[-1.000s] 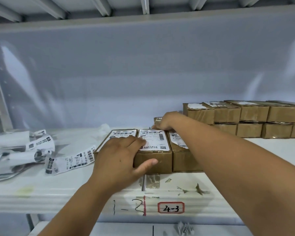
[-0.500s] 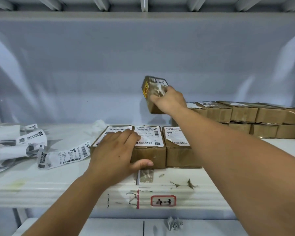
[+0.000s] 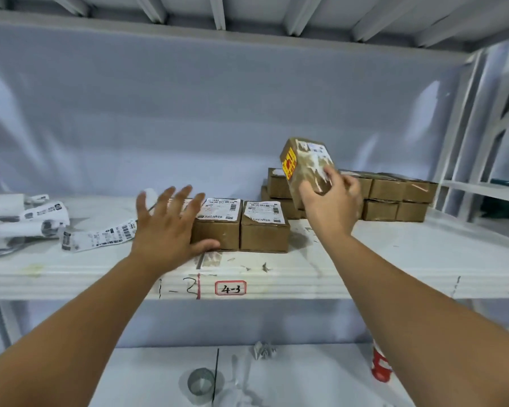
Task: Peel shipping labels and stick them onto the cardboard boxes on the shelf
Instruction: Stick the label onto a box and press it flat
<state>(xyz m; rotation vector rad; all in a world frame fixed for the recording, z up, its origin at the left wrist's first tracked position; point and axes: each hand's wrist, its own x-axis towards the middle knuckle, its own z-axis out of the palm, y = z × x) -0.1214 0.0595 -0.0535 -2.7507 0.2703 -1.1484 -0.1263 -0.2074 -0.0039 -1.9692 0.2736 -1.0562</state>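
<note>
My right hand (image 3: 332, 198) grips a small cardboard box (image 3: 306, 165) with torn white label remains and a red-yellow sticker, tilted in the air above the shelf (image 3: 394, 259). My left hand (image 3: 168, 230) hovers with fingers spread over the leftmost of three labelled boxes at the shelf front, hiding most of it. The middle labelled box (image 3: 218, 224) and the right labelled box (image 3: 263, 227) carry white shipping labels. A strip of shipping labels (image 3: 97, 236) lies to the left.
A two-layer stack of unlabelled cardboard boxes (image 3: 394, 195) stands at the back right. Crumpled label backing (image 3: 18, 218) lies at the far left. On the lower shelf sit a tape roll (image 3: 201, 383), crumpled paper (image 3: 263, 349) and a red-white object (image 3: 379, 365).
My right hand picked a box from behind the row, lifted it and carried it right and closer. My left hand rose off the leftmost labelled box and spread its fingers.
</note>
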